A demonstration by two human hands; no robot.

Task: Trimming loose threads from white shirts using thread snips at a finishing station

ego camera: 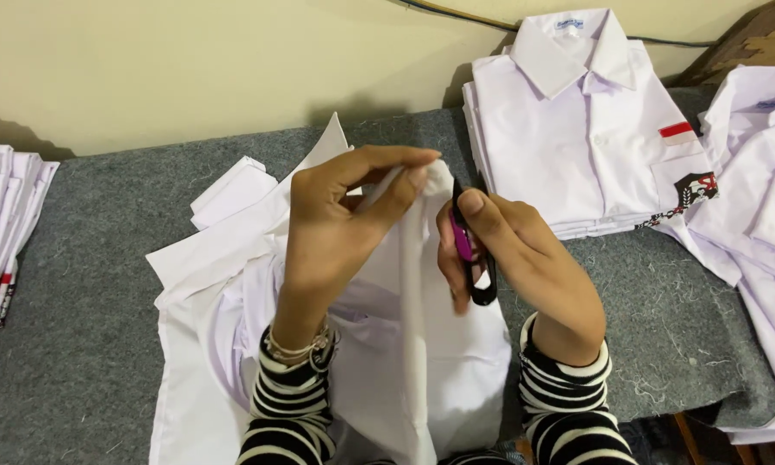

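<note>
My left hand [340, 224] pinches a raised fold of a white shirt [405, 344] between thumb and fingers, lifting it above the grey felt table [95, 284]. My right hand [517, 258] is right beside that fold and grips a small black and purple thread snipper [469, 250], its tip pointing up at the pinched cloth. The rest of the shirt lies crumpled below both hands, with its collar [232, 194] spread toward the back left. Both wrists wear black and white striped sleeves.
A stack of folded white shirts [577, 129] with a red and white badge sits at the back right. More white shirts [766, 215] drape over the right edge. Another stack [0, 232] lies at the far left. A cream wall stands behind.
</note>
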